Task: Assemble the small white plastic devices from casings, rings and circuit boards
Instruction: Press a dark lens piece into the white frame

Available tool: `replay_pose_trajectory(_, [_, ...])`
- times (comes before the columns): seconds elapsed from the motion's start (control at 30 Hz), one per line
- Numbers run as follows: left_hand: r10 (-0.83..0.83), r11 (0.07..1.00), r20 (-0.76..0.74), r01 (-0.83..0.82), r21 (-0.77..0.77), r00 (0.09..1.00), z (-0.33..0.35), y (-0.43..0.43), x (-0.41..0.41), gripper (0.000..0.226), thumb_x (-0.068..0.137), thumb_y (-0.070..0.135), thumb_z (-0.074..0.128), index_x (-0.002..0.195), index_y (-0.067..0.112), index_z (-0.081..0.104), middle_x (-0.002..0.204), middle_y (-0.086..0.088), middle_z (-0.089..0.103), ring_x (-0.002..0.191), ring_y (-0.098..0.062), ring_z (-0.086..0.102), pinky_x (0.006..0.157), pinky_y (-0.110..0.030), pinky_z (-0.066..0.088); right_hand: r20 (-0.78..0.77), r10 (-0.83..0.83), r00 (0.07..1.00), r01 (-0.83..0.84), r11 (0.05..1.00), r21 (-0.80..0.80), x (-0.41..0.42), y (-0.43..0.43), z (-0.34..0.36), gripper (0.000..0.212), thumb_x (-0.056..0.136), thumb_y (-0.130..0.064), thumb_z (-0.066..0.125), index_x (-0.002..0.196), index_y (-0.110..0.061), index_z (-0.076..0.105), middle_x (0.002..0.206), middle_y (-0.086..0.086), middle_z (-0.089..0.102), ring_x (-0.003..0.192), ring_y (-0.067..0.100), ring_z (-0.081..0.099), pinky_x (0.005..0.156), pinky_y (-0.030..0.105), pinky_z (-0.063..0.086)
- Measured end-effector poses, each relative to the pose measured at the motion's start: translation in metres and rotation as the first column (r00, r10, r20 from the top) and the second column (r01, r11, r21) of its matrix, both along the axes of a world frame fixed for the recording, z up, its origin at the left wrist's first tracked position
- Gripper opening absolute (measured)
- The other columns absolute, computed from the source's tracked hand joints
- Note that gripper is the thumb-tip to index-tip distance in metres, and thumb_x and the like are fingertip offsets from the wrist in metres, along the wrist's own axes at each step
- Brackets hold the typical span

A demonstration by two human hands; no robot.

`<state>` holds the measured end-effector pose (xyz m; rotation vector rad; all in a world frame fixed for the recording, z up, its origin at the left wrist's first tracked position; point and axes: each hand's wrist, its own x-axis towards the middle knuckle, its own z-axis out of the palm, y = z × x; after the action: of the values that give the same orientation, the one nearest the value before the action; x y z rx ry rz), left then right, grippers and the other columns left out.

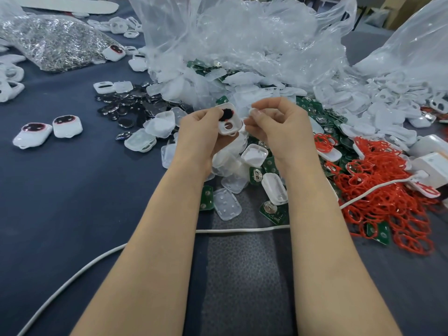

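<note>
A white casing (229, 123), with a dark round part in its upper opening and a bare hole below, sits above the middle of the desk (72, 195), held in the left grip (201, 128), whose fingers and thumb curl round its left edge. Just to its right, the right grip (281, 124) pinches a small pale piece (254, 111) between thumb and forefinger, the other fingers curled. Under both hands lie loose translucent shells (160, 126) and green circuit boards (274, 212). Red rings (388, 187) are heaped to the right, dark discs (128, 106) to the left. Two closed white devices (48, 130) rest well apart at far left. A crumpled clear bag (242, 40) rises behind, and a white cable (242, 230) crosses under the forearms.
</note>
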<state>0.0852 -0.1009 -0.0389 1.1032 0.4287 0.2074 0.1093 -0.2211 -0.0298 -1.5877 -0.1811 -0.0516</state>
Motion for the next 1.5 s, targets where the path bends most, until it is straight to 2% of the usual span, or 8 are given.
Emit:
replay_pose_trajectory(0.17, [0.009,1.0,-0.004,-0.009,-0.003,1.0,-0.0003,0.0007,-0.0002,0.011,0.095,0.009,0.053,0.091,0.005,0.063,0.096,-0.016,0.067,0.077,-0.02,0.066,0.063,-0.024,0.059,-0.03,0.036,0.999,-0.034,0.997,0.068,-0.0018,0.0002,0.001,0.019,0.093,0.0,0.054,0.085,-0.016,0.059,0.069,0.002,0.068,0.067,0.011,0.069,0.068,0.024,0.056])
replay_pose_trajectory(0.43, [0.019,1.0,0.001,-0.019,-0.002,1.0,0.0017,-0.001,-0.0018,0.013,0.096,0.008,0.052,0.086,0.008,0.061,0.1,-0.018,0.065,0.088,-0.026,0.066,0.064,-0.025,0.06,0.06,-0.012,0.998,0.018,0.995,-0.102,-0.0006,-0.0037,0.0003,0.014,0.09,-0.003,0.06,0.097,-0.015,0.063,0.07,-0.002,0.065,0.058,-0.001,0.061,0.062,0.014,0.05])
replay_pose_trajectory(0.57, [0.02,1.0,-0.002,-0.02,0.007,1.0,0.0015,-0.0006,-0.0019,0.012,0.096,0.009,0.051,0.091,0.006,0.062,0.105,-0.02,0.066,0.087,-0.024,0.066,0.064,-0.024,0.059,0.065,-0.011,0.998,0.019,0.991,-0.135,-0.0005,-0.0025,0.0002,0.01,0.088,-0.006,0.065,0.092,-0.015,0.061,0.074,-0.001,0.066,0.063,0.002,0.064,0.066,0.019,0.054])
replay_pose_trajectory(0.77, [0.03,0.999,0.008,-0.031,0.009,1.0,0.0014,-0.0006,-0.0011,0.016,0.096,0.007,0.05,0.084,0.01,0.06,0.09,-0.013,0.065,0.079,-0.021,0.065,0.063,-0.024,0.059,0.104,0.009,0.994,0.012,0.98,-0.201,-0.0003,-0.0026,0.0016,0.02,0.088,-0.004,0.064,0.08,-0.021,0.059,0.067,-0.005,0.062,0.061,0.006,0.062,0.073,0.033,0.056])
replay_pose_trajectory(0.97, [0.032,0.999,0.017,-0.033,0.013,0.999,0.0006,-0.0004,-0.0006,0.017,0.096,0.007,0.05,0.084,0.01,0.062,0.088,-0.01,0.066,0.08,-0.021,0.067,0.066,-0.026,0.06,0.103,0.017,0.995,0.004,0.979,-0.202,0.0006,-0.0007,0.0012,0.02,0.085,-0.003,0.066,0.079,-0.02,0.059,0.076,-0.002,0.062,0.078,0.017,0.064,0.082,0.041,0.056])
replay_pose_trajectory(1.23, [0.037,0.999,0.014,-0.037,0.012,0.999,0.0015,-0.0008,-0.0019,0.017,0.095,0.007,0.052,0.082,0.011,0.061,0.086,-0.009,0.067,0.075,-0.018,0.067,0.07,-0.028,0.06,0.12,0.036,0.992,-0.012,0.981,-0.193,-0.0005,-0.0022,0.0021,0.02,0.088,-0.004,0.062,0.086,-0.023,0.065,0.073,-0.004,0.06,0.065,0.006,0.057,0.073,0.027,0.054])
replay_pose_trajectory(1.37, [0.034,0.999,0.009,-0.034,0.019,0.999,0.0005,-0.001,-0.0013,0.017,0.096,0.008,0.051,0.084,0.011,0.061,0.091,-0.011,0.068,0.083,-0.022,0.068,0.072,-0.029,0.06,0.107,0.041,0.993,-0.019,0.98,-0.196,0.0002,-0.0005,0.0009,0.017,0.089,-0.006,0.063,0.088,-0.023,0.061,0.075,-0.006,0.06,0.061,0.001,0.059,0.064,0.017,0.053])
replay_pose_trajectory(1.5, [0.04,0.999,0.012,-0.04,0.01,0.999,0.0013,-0.0007,-0.0005,0.017,0.096,0.007,0.049,0.084,0.011,0.06,0.09,-0.011,0.066,0.08,-0.022,0.067,0.068,-0.027,0.06,0.131,0.052,0.99,-0.022,0.975,-0.222,0.0005,0.0002,0.0008,0.02,0.089,-0.005,0.062,0.081,-0.024,0.06,0.071,-0.008,0.059,0.068,0.008,0.061,0.066,0.02,0.054])
